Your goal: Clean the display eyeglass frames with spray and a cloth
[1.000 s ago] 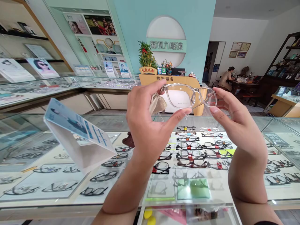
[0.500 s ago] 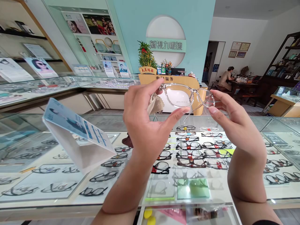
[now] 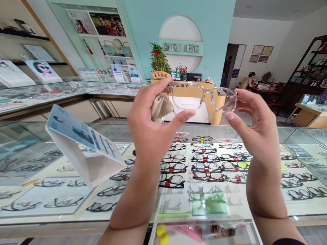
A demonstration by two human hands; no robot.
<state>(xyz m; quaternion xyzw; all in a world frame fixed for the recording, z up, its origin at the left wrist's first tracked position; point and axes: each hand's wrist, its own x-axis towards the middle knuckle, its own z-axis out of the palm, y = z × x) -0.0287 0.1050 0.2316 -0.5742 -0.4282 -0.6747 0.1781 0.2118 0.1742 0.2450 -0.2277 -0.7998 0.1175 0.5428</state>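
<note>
Clear-framed glasses (image 3: 207,91) are held up in the air above the glass display case, lenses facing the camera. My left hand (image 3: 153,115) grips their left end near the hinge, its thumb below the left lens. A beige cloth (image 3: 161,108) hangs from the same hand, tucked behind the palm. My right hand (image 3: 255,119) pinches the right end of the frame, thumb under the right lens. One temple arm slants down behind the right lens.
Rows of dark-framed glasses (image 3: 206,158) lie in the glass case below. A folded white-and-blue sign (image 3: 84,146) stands on the glass at left. Behind are a wooden counter (image 3: 217,105) with a plant (image 3: 158,59), and a seated person (image 3: 247,82) at the far right.
The glasses have turned to face the camera more squarely and moved slightly left and up with my left hand. More of the cloth shows. My right hand has shifted slightly left.
</note>
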